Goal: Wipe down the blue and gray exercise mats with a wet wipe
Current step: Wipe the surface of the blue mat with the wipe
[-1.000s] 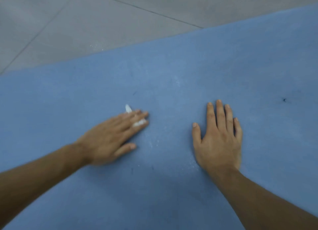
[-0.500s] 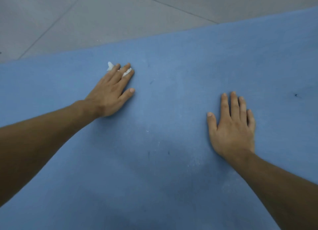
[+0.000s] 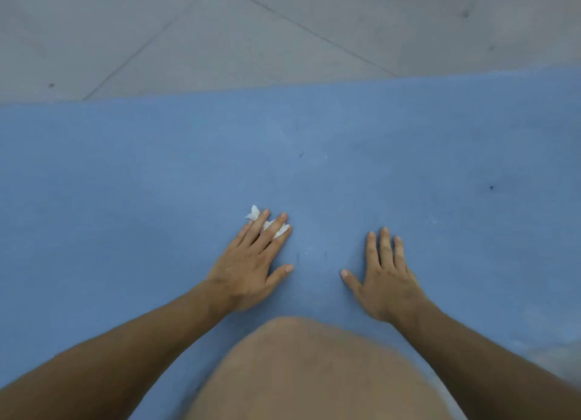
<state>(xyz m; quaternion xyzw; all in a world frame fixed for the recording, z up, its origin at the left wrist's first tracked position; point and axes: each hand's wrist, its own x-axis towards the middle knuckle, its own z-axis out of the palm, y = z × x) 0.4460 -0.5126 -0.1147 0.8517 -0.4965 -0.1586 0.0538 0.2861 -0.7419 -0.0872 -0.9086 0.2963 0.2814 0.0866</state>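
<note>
- Head view: the left hand, fingers straight, is pressing a crumpled white wet wipe onto the blue foam exercise mat. The right hand, just beside it, is bracing flat and empty.
- The wiping step is apparently under way; the next stroke is calling for steady pressure ahead of the fingertips.

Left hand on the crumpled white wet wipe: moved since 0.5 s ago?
Yes. Left hand and white wet wipe pulled back toward the person, away from the far edge of the blue exercise mat.
</note>
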